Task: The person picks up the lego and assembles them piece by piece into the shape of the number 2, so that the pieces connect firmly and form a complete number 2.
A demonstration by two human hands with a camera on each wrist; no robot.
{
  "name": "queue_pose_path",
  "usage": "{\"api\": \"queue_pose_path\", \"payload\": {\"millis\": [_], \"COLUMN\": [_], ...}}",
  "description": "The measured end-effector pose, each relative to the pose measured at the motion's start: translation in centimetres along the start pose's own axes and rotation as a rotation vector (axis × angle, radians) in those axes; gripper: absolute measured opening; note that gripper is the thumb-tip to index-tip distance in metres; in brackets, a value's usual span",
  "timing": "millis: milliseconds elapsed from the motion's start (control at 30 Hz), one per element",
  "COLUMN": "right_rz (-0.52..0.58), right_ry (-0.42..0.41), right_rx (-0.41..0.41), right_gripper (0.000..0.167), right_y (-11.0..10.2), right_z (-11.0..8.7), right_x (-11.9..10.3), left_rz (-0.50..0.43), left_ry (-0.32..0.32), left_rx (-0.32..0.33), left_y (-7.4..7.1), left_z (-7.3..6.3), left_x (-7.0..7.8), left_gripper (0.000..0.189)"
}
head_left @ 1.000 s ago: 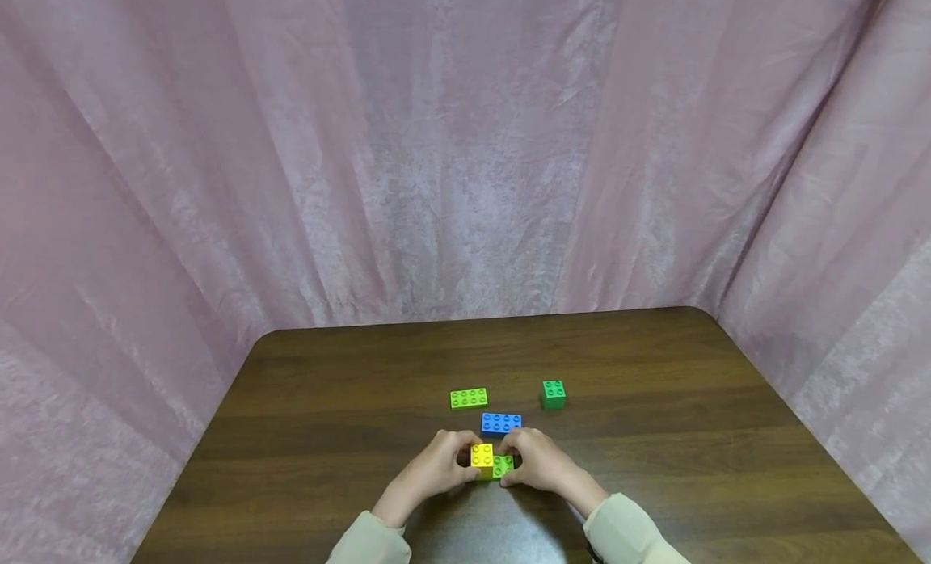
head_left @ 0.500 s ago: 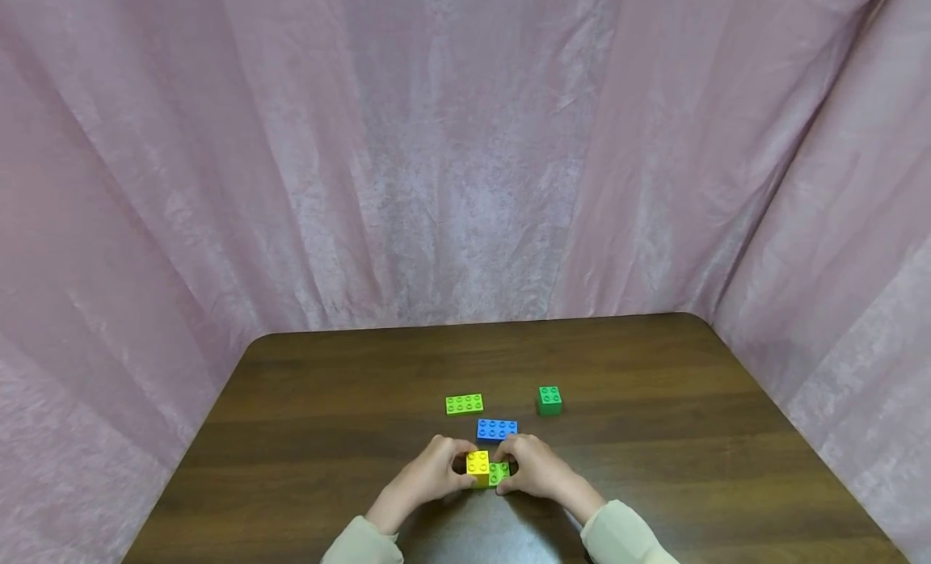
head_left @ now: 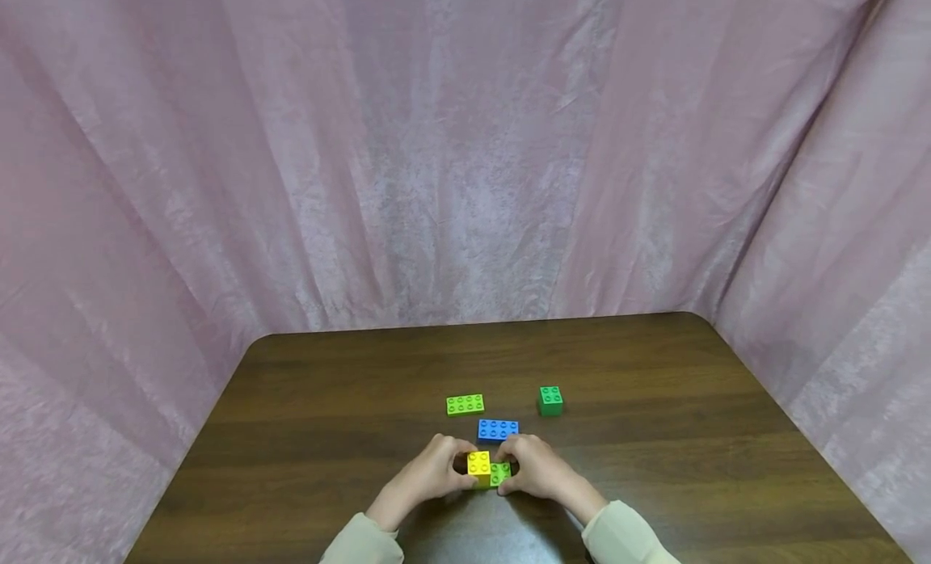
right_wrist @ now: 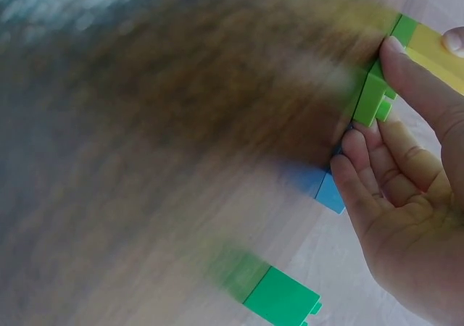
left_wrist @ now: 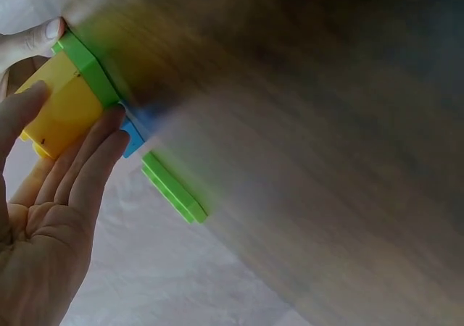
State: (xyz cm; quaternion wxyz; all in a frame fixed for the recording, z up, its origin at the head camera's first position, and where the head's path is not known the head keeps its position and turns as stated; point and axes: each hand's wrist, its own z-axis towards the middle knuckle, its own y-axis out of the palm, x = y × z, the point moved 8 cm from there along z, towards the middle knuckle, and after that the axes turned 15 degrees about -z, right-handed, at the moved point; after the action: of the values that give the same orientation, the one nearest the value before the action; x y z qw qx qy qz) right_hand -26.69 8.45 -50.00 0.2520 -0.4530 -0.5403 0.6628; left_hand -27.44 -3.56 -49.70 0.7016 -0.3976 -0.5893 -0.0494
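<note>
A yellow toy building brick [head_left: 478, 460] with studs on top sits on the left end of a flat light green toy brick [head_left: 500, 473]. My left hand [head_left: 434, 470] grips the yellow brick between thumb and fingers; in the left wrist view its thumb lies along the yellow brick's [left_wrist: 69, 109] near side. From the other side, my right hand [head_left: 537, 469] pinches the free right end of the light green brick [right_wrist: 371, 98], thumb in front and fingers behind. The joined bricks are low at the wooden table [head_left: 334, 435], close to its near side.
Just behind the hands lies a flat blue brick [head_left: 498, 429], partly overlapped by the right fingers. A second flat light green brick [head_left: 465, 405] lies farther back. To the right of it stands a taller dark green brick [head_left: 550, 401]. Pink curtains [head_left: 465, 160] hang beyond the table.
The head view has shifted slightly, so the table and bricks sit a little lower in it. Both hands keep the same hold on the yellow and light green bricks.
</note>
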Motion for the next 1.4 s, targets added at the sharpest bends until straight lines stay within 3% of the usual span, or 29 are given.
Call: {"api": "queue_pose_path", "payload": {"millis": [800, 1033, 1233, 1400], "right_rz": [-0.029, 0.055, 0.095, 0.082], "right_ry": [-0.005, -0.058, -0.075, -0.017], "right_rx": [-0.025, -0.033, 0.064, 0.163], "right_gripper": [0.037, 0.038, 0.03, 0.029], "right_y": [0.1, -0.4, -2.2, -3.8], "right_z": [-0.2, -0.7, -0.5, 0.0], "right_x": [0.1, 0.3, 1.0, 1.9], "left_rz": [-0.107, -0.132, -0.139, -0.134], "left_ry": [-0.028, -0.028, -0.016, -0.016], "left_rx": [0.023, 0.008, 0.026, 0.03], "left_y": [-0.6, -0.3, -0.4, -0.6], "left_z": [0.4, 0.0, 0.0, 0.0], "left_x": [-0.9, -1.0, -0.9, -0.8], "left_gripper": [0.03, 0.028, 0.029, 0.029]}}
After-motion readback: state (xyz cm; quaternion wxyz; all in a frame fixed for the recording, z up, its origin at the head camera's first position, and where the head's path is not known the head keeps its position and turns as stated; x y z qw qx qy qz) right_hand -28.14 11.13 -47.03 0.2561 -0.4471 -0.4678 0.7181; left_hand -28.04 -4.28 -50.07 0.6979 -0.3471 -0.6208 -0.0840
